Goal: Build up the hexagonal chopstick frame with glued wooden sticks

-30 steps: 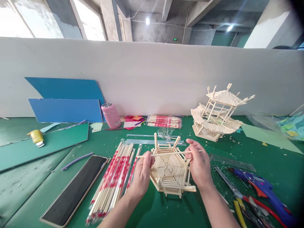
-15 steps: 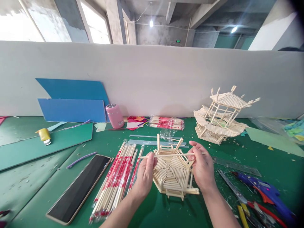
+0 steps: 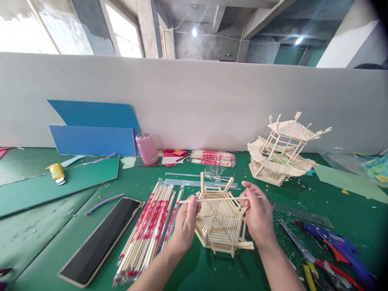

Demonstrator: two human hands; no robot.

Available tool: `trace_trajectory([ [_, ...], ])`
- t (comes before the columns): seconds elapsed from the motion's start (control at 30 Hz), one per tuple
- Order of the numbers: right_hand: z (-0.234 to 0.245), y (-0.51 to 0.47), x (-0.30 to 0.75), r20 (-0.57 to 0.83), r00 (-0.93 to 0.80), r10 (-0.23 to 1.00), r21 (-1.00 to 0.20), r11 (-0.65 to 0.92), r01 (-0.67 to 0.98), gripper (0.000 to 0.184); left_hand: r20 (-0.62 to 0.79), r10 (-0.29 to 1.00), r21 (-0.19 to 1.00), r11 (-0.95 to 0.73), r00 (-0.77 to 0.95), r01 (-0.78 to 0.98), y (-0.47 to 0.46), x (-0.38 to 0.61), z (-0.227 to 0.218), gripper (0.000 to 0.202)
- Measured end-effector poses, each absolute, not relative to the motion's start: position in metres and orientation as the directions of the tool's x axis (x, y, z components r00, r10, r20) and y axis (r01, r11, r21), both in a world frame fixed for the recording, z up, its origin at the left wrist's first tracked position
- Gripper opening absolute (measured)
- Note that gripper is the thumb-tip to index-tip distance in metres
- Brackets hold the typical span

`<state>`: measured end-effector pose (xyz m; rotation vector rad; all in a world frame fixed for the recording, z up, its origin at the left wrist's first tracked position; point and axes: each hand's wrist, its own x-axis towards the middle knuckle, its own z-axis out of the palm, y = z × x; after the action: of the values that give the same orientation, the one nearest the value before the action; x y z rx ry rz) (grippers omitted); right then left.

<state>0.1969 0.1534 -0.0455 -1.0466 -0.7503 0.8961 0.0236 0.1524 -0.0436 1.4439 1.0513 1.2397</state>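
Note:
A single wooden chopstick (image 3: 222,199) is stretched level between my hands. My left hand (image 3: 185,222) pinches its left end between thumb and fingers. Near the other end, my right hand (image 3: 259,214) grips the stick, with a short tip poking out past the fingers. Below and just behind the stick, a six-sided stick-built frame (image 3: 216,222) lies on the green table, its sticks laid in a spiral web with short posts at the corners. Wrapped chopsticks (image 3: 148,230) in red-printed sleeves lie left of my left hand.
A finished-looking stick pavilion (image 3: 281,151) stands at the back right. Right of my hand lie a blue glue gun (image 3: 330,240), scissors (image 3: 298,242) and a clear ruler (image 3: 303,213). Leftward are a phone (image 3: 100,242), a pink canister (image 3: 147,148) and blue boards (image 3: 92,139).
Both hands hold the chopstick in nearly the same pose. The whole view has shifted very slightly; nothing else has visibly moved.

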Motion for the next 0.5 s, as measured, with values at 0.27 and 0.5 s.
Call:
trace_trajectory([
  [0.27, -0.0455, 0.1540, 0.1965, 0.100, 0.447, 0.889, -0.941, 0.231, -0.247, 0.021, 0.199, 0.971, 0.978, -0.205, 0.131, 0.034, 0.1526, 0.0239, -0.0444, 0.039],
  [0.5, -0.0458, 0.1535, 0.1969, 0.105, 0.443, 0.890, -0.941, 0.233, -0.246, 0.021, 0.205, 0.971, 0.976, -0.211, 0.123, 0.045, 0.1523, 0.0234, -0.0445, 0.039],
])
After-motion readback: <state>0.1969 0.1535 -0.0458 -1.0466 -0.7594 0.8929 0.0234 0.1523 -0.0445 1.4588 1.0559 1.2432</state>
